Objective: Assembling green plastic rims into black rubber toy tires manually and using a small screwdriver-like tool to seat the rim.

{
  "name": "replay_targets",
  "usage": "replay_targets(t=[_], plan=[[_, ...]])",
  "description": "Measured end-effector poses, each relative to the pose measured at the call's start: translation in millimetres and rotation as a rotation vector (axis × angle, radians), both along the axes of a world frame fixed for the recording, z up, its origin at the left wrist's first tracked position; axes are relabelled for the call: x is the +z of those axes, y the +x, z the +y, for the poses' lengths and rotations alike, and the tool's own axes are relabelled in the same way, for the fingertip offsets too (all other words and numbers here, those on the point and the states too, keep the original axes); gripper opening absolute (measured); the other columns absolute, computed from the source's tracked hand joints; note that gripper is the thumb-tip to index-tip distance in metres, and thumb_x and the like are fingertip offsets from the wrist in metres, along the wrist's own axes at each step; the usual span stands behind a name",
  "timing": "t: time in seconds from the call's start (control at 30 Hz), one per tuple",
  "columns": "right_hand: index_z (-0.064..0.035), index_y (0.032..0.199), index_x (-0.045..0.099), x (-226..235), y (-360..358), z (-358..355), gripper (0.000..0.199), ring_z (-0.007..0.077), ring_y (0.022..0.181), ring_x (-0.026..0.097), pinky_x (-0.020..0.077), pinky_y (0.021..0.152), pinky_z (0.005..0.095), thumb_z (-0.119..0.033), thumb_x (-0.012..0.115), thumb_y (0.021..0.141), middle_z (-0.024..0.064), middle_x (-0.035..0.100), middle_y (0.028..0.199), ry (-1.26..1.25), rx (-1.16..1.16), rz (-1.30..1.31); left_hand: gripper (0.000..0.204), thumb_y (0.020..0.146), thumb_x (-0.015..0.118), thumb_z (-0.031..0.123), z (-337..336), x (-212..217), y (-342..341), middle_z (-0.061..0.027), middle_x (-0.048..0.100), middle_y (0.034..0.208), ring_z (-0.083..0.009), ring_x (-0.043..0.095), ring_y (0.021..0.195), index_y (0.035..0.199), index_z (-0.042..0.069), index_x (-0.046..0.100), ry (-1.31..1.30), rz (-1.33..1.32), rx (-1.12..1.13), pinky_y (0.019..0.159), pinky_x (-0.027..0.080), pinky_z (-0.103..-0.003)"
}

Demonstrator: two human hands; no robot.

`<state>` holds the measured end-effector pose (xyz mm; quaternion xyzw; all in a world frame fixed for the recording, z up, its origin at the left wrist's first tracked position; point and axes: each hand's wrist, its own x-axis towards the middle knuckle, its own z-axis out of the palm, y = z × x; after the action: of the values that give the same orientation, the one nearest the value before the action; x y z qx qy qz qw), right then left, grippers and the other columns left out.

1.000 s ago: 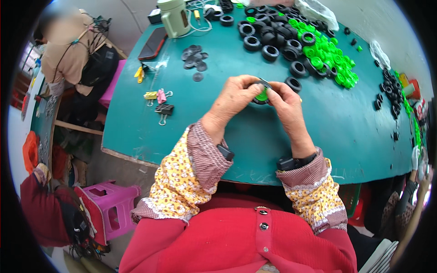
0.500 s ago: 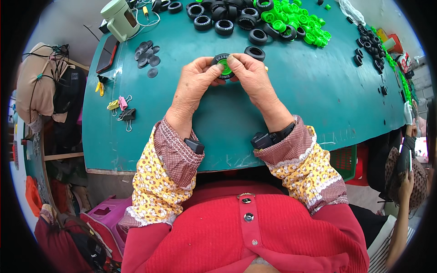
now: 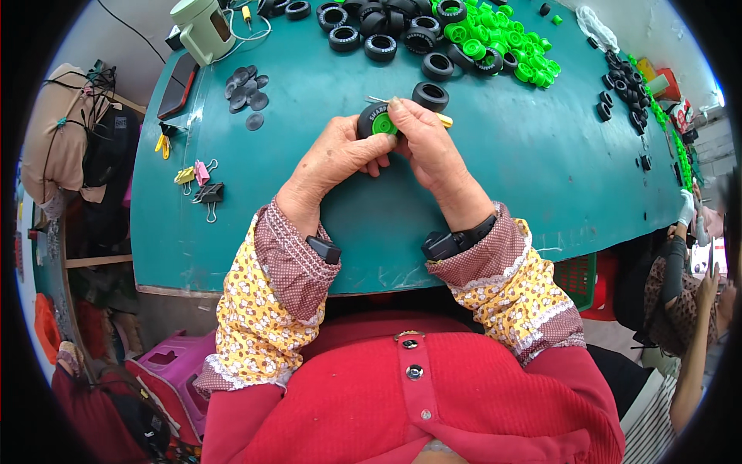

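Observation:
Above the table, in front of me, both hands are at a black rubber toy tyre (image 3: 366, 124) with a bright green wheel hub (image 3: 383, 122) set in its middle. My left hand (image 3: 340, 151) is closed on the tyre, its thumb pressed across the hub's lower edge. At the tyre's right side, my right hand (image 3: 423, 139) is closed on a yellow-handled tool (image 3: 445, 120). The tool's thin metal tip (image 3: 376, 99) shows above the tyre; the fingers hide its middle, so its exact kind is unclear. Just beyond the right hand lies a loose tyre (image 3: 430, 96).
Black tyres (image 3: 380, 48) and green hubs (image 3: 533, 58) are heaped at the far side. Left on the green table (image 3: 270, 224) are dark discs (image 3: 246, 91), binder clips (image 3: 207, 192), a phone (image 3: 178, 85) and a pale mug (image 3: 202, 31). A co-worker's gloved hand (image 3: 687, 207) is at the right.
The tool's metal tip has come into sight above the tyre. My right fingers have shifted off the tyre's front toward its upper right edge, and the tyre is tilted. My left hand still grips it.

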<state>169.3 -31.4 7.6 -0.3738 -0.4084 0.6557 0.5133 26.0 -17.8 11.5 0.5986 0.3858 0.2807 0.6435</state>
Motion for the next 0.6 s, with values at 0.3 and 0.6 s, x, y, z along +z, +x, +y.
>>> replay_targets(t=[0.3,0.6], plan=[[-0.0029,0.087,0.053,-3.7,1.0,2.1,0.028,0.0070,0.060,0.048,0.0411,0.053,0.0209,-0.030,0.047,0.088,0.0003,0.052,0.072,-0.025,0.026,0.154,0.025,0.079,0.060,0.026,4.2,-10.1,-0.4,-0.0060,0.059,0.067,-0.0094,0.056,0.057,0.087,0.002,0.058,-0.075,-0.246,0.125,0.051,0.044,-0.018],[-0.0043,0.097,0.056,1.9,8.1,2.3,0.033,0.0063,0.072,0.051,0.0420,0.061,0.0213,-0.034,0.047,0.087,0.0009,0.058,0.082,0.069,0.028,-0.344,0.036,0.078,0.061,0.018,4.8,-1.9,-8.7,-0.0071,0.060,0.084,-0.0109,0.058,0.069,0.106,-0.002,0.053,0.034,-0.316,0.257,0.059,0.046,-0.019]])
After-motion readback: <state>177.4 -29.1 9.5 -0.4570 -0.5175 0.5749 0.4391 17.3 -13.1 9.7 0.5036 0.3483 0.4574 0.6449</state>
